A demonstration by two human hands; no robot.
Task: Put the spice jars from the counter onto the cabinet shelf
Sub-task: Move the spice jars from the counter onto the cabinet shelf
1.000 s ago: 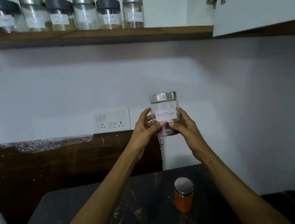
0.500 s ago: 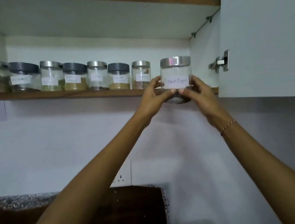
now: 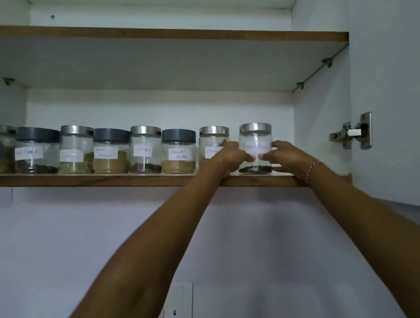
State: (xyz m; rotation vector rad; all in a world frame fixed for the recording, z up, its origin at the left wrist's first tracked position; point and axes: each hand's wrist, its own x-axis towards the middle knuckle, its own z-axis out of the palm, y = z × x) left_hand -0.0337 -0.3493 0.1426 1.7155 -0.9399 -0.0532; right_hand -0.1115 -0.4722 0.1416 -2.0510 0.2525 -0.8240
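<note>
Jar on the shelf, my hands on it.
Left hand (image 3: 232, 157) and right hand (image 3: 286, 156) clasp the jar (image 3: 256, 148) at the shelf's (image 3: 75, 180) 3 o'clock end.

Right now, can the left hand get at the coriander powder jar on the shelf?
Probably yes. The left hand holds the black pepper jar two places right of the coriander powder jar, whose front faces the open shelf edge. It must let go first.
</note>
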